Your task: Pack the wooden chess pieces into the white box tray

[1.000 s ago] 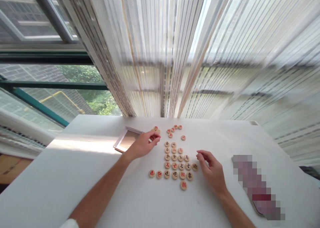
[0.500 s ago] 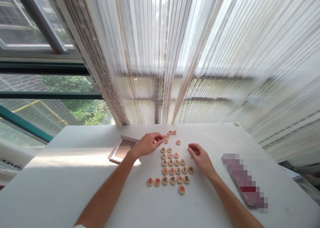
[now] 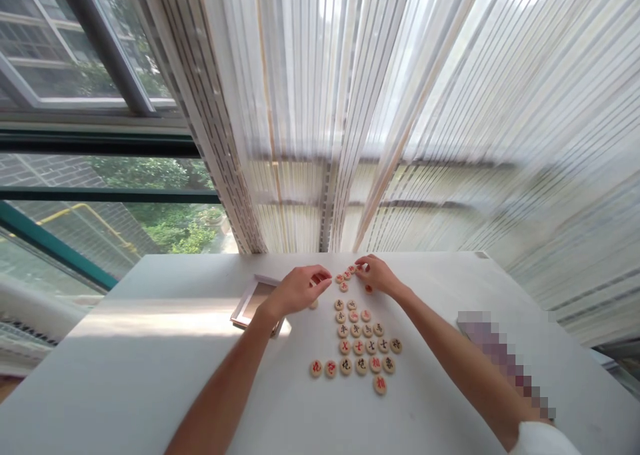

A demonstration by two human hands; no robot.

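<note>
Closest to us on the white desk sat a lone red-marked disc, and just beyond it ran the row of six discs. Over on our right, a pixelated pinkish object lay partly behind the right forearm. Farther up, the shorter rows narrowed to a pair, and here was the left hand beside the open box, curled loosely, thumb and fingers parted, nothing visible between their tips. And the key spot: the far cluster of red-marked discs lay just right of those tips and left of the right hand! Round discs, no long axis, yet their line slanted away rightward, its far end meeting the right fingertips. That hand was nearer; whether it pinched one, we couldn't tell. Behind hung the striped curtain.
</note>
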